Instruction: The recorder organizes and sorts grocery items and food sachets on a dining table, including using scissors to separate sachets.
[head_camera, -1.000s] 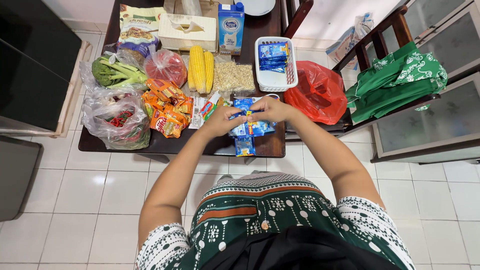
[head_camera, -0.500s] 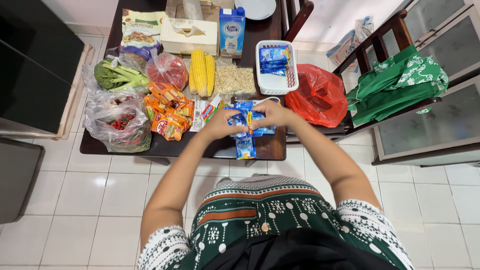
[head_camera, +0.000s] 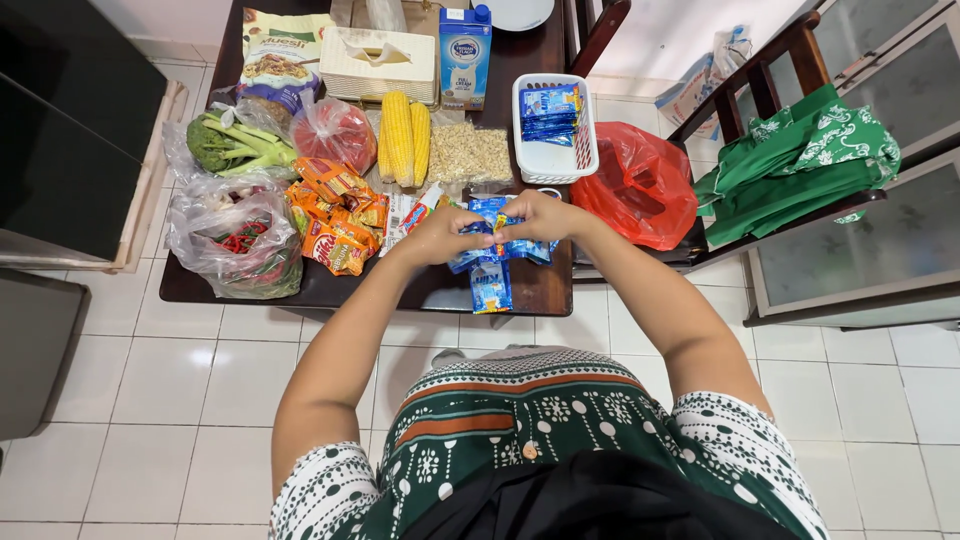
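A strip of small blue foil snack sachets (head_camera: 492, 262) is being held over the near edge of the dark wooden table (head_camera: 545, 290), its tail hanging past that edge; it is being pinched from the left by the curled fingers of the left hand (head_camera: 438, 236), and from the right by the right hand (head_camera: 538, 216); both forearms are being angled inward, elbows bent; a white slatted plastic basket (head_camera: 553, 158) of matching sachets is being left just beyond the hands.
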